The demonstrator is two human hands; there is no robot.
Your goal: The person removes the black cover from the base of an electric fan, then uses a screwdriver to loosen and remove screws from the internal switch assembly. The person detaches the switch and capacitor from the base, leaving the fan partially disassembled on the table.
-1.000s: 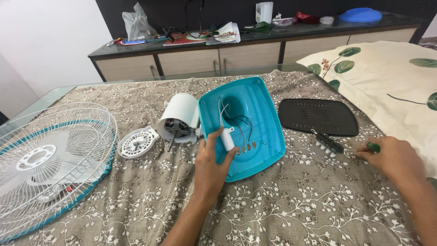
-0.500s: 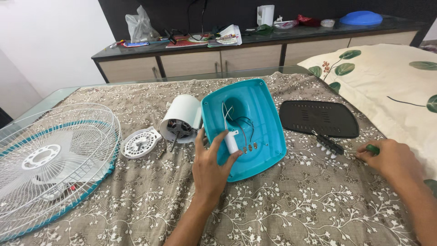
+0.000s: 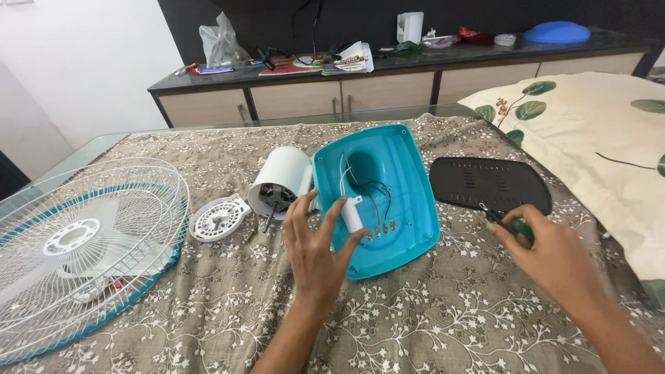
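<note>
A teal fan base shell lies hollow side up on the patterned cloth, with wires and a white cylindrical capacitor inside. My left hand rests on the shell's near left edge, thumb and fingers around the capacitor. My right hand holds a green-handled screwdriver just right of the shell, over a black switch block. The white motor housing with its shaft lies against the shell's left side.
A white and teal fan grille with blades lies at the left. A small white round cap sits beside the motor. A black perforated bottom plate lies right of the shell. A leaf-print pillow and a cluttered sideboard are behind.
My right hand has lifted the green-handled screwdriver and moved left toward the teal shell, covering the switch block. My left hand stays on the capacitor.
</note>
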